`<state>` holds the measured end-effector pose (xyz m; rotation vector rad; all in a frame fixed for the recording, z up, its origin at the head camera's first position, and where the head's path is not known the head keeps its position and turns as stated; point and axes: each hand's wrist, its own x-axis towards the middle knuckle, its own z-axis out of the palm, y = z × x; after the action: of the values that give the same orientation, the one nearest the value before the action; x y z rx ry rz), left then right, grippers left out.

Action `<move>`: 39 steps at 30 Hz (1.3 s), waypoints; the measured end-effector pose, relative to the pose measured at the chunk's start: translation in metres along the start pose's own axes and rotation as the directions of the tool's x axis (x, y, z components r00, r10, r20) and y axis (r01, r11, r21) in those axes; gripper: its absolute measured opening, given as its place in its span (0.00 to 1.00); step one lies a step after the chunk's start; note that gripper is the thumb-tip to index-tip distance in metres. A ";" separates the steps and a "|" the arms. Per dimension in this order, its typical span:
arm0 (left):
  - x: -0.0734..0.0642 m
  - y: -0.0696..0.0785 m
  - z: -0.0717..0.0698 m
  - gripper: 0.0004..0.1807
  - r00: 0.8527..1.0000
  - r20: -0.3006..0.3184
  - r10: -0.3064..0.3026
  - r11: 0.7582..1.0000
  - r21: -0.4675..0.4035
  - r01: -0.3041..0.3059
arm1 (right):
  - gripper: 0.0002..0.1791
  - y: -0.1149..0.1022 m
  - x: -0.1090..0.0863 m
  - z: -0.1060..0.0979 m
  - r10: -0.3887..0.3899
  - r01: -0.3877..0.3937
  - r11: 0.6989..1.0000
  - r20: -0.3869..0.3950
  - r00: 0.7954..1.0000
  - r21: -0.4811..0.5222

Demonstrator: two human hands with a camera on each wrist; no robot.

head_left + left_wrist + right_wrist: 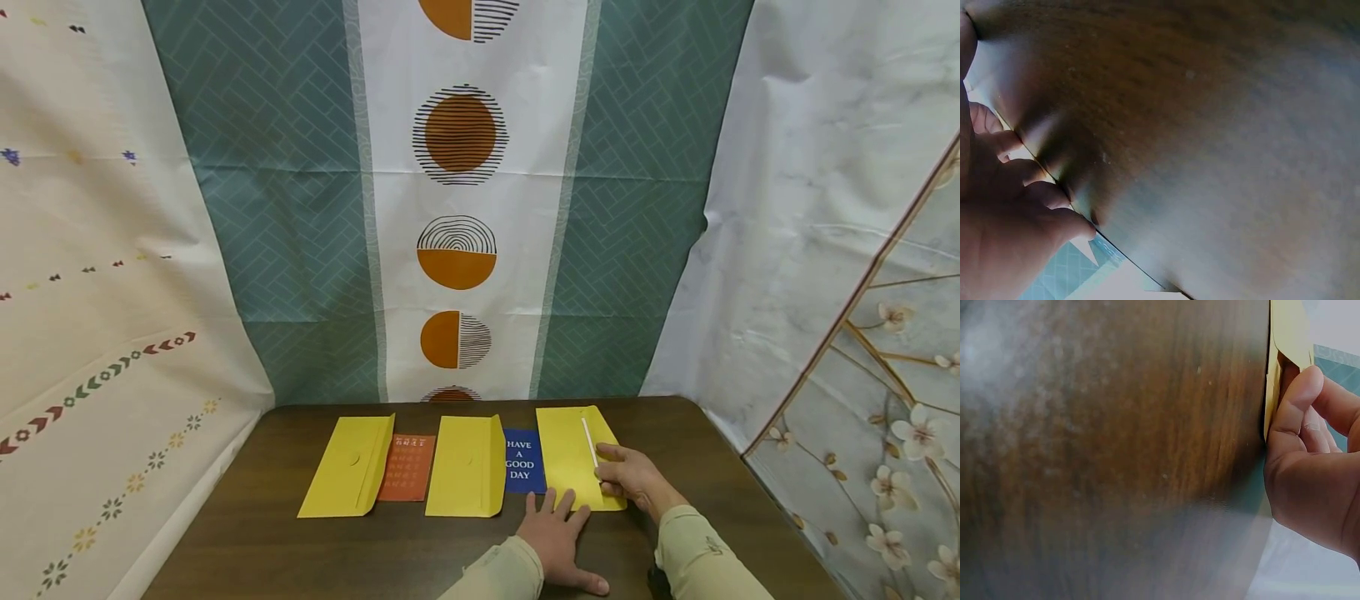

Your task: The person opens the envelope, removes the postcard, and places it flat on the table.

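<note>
In the head view, a yellow envelope lies on the right of the table, with a thin white strip along its right part. My right hand is at its right side, thumb and finger bent together at the flap. From the right wrist, the thumb and index finger of that hand pinch at the yellow flap's edge; exactly what sits between the fingertips is hidden. My left hand rests with fingers spread, its fingertips at the envelope's lower left edge. Those fingers look flat against the tabletop.
A blue card reading "HAVE A GOOD DAY" lies left of that envelope. Further left are a second yellow envelope, a red card and a third yellow envelope. Patterned cloths hang behind the dark wooden table and beside it.
</note>
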<state>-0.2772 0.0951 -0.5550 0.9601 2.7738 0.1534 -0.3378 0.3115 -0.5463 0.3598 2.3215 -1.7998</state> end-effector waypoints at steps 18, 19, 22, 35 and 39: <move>0.004 0.002 0.004 0.54 0.999 0.028 -0.031 0.999 -0.022 0.032 | 0.38 0.003 0.003 -0.003 0.017 -0.016 1.000 -0.032 0.999 0.027; 0.004 0.002 0.004 0.54 0.999 0.028 -0.031 0.999 -0.022 0.032 | 0.38 0.003 0.003 -0.003 0.019 -0.018 0.999 -0.032 0.999 0.027; 0.003 0.003 0.003 0.54 0.999 0.030 -0.027 0.999 -0.028 0.028 | 0.38 0.004 0.002 -0.005 0.029 -0.028 0.999 -0.039 0.999 0.024; -0.003 0.003 -0.002 0.54 0.999 0.020 -0.027 1.000 -0.015 0.027 | 0.37 0.004 -0.002 -0.011 0.023 -0.022 0.999 -0.054 0.998 0.023; -0.004 0.002 -0.003 0.54 1.000 0.014 -0.017 1.000 -0.005 0.017 | 0.37 0.006 0.001 -0.010 0.008 -0.008 1.000 -0.044 0.999 -0.008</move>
<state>-0.2737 0.0943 -0.5514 0.9322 2.7663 0.1506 -0.3368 0.3226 -0.5497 0.4104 2.3526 -1.7958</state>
